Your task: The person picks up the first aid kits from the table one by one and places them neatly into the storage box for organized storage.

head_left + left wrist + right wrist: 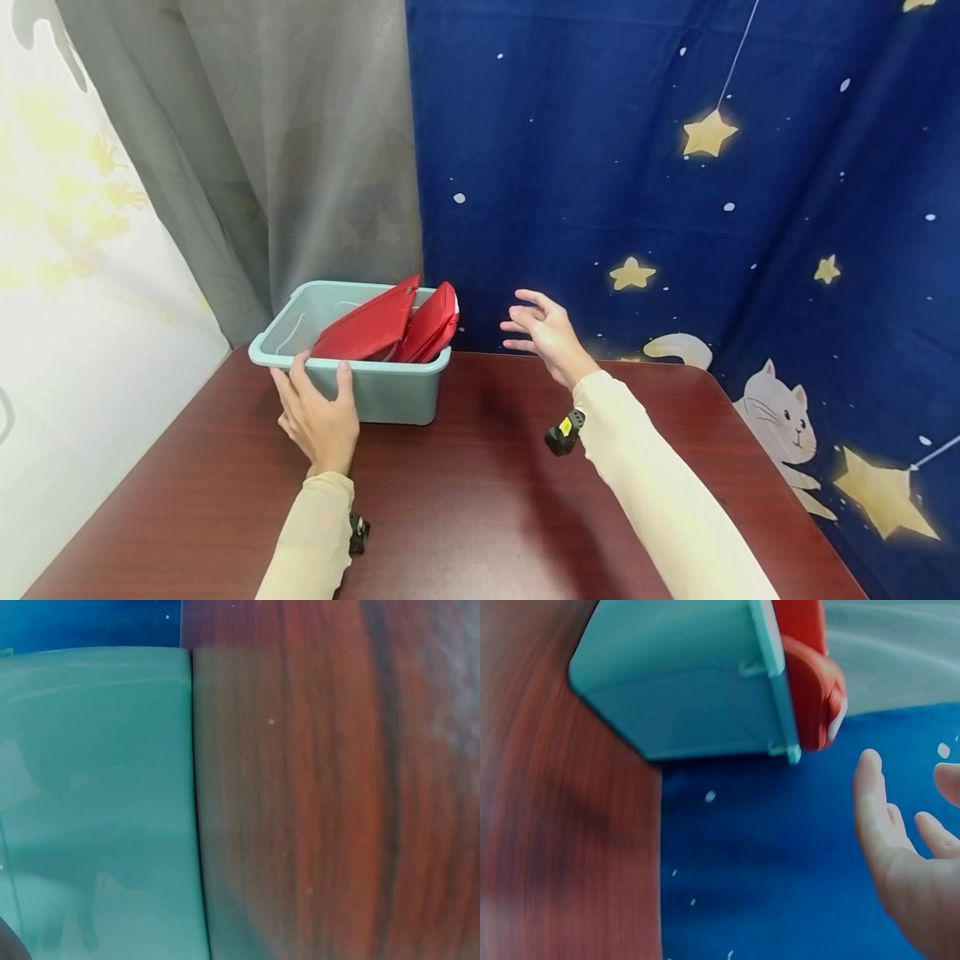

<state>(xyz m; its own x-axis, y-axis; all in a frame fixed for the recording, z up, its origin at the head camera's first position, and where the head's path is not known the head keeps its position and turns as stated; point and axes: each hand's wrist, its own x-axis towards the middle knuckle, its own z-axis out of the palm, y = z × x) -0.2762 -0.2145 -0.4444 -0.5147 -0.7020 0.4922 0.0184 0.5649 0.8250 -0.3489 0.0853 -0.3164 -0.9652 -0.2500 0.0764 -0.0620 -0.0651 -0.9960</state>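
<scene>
A light teal plastic bin [397, 392] stands on the table near its far edge. Two red pouch-like items stick up inside it: a flat red one [367, 325] leans across the middle, and a rounder red one [433, 323] rests against the right end, rising above the rim. My left hand [322, 421] is at the bin's front, fingertips and thumb right at the front rim, fingers loosely extended. In the left wrist view, the bin's wall [97, 787] fills the left side. My right hand [546, 335] hovers right of the bin, fingers spread and lightly bent, holding nothing.
The dark red wood table [450, 500] ends at a blue star-patterned curtain [555, 167] behind. A grey curtain [337, 150] hangs behind the bin, and a white wall [90, 333] rises on the left. Each wrist carries a small black camera [564, 433].
</scene>
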